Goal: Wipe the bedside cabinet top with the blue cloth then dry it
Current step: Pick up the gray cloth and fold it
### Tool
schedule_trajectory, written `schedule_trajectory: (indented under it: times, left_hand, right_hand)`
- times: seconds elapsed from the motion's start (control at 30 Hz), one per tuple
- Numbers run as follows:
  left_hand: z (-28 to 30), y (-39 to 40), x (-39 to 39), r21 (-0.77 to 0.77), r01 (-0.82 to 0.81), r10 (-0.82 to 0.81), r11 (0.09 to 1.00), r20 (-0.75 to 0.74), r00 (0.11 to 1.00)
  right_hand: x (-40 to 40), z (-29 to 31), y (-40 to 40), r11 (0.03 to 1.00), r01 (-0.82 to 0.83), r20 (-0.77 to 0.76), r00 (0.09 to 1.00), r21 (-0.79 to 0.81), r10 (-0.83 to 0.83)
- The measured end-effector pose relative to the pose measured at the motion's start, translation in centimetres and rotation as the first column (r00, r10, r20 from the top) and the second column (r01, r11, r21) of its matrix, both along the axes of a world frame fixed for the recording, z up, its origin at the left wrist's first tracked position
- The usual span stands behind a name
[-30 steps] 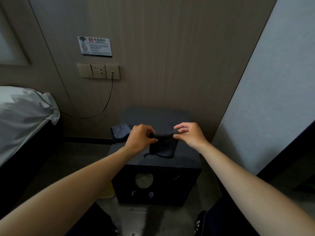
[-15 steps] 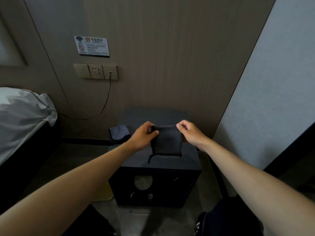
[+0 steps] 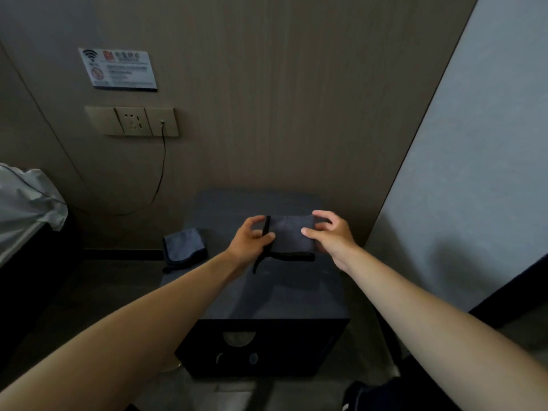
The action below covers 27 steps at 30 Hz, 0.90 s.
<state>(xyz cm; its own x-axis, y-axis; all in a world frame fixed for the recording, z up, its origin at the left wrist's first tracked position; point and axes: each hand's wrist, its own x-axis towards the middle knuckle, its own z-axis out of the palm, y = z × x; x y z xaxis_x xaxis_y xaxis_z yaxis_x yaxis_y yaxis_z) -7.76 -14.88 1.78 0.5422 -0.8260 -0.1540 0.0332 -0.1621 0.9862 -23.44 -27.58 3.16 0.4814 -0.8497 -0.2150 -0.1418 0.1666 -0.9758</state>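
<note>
While dim light blurs its colour, both the left hand [image 3: 252, 238] and right hand [image 3: 333, 235] pinch a folded cloth [image 3: 292, 234] above the bedside cabinet [image 3: 267, 292], hiding its side edges.

Dim room, wood-panelled wall [image 3: 267, 99], perhaps.

Both hands hold a folded dark cloth [image 3: 292, 232] above the top of the dark bedside cabinet [image 3: 267, 295]. Left hand [image 3: 250, 243] pinches the cloth's left edge; right hand [image 3: 333, 235] has its grip on the right edge, thumb on the near face. The cloth's black trim hangs below. A second blue-grey cloth [image 3: 184, 243] lies draped over the cabinet's left rear corner. Wall socket panel [image 3: 132, 121] with a plugged cable [image 3: 161, 173]; Wi-Fi notice [image 3: 118, 69] above it. Bed [image 3: 23, 209] at left.
</note>
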Motion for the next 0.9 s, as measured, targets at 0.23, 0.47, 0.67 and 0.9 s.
schedule_trajectory:
  times: [0.23, 0.47, 0.67, 0.9]
  left_hand:
    - [-3.6, -8.0, 3.5, 0.089, 0.059, -0.075, 0.994, 0.184, 0.98]
    - [-7.2, -16.2, 5.3, 0.166, 0.05, -0.121, 0.985, 0.456, 0.882]
    - [-9.0, -20.6, 7.0, 0.227, 0.026, -0.184, 0.974, 0.714, 0.676]
    - [-10.7, -23.4, 8.7, 0.397, 0.015, -0.348, 0.918, 0.784, 0.514]
  right_hand:
    - [2.2, -3.8, -8.5, 0.999, 0.017, -0.099, 0.995, -0.046, -0.022]
    - [5.2, -7.0, -15.0, 0.985, 0.028, -0.206, 0.976, -0.172, -0.064]
    - [7.9, -9.2, -19.1, 0.944, 0.027, -0.255, 0.96, -0.328, -0.116]
    - [10.0, -10.7, -22.0, 0.891, -0.03, -0.391, 0.905, -0.453, -0.168]
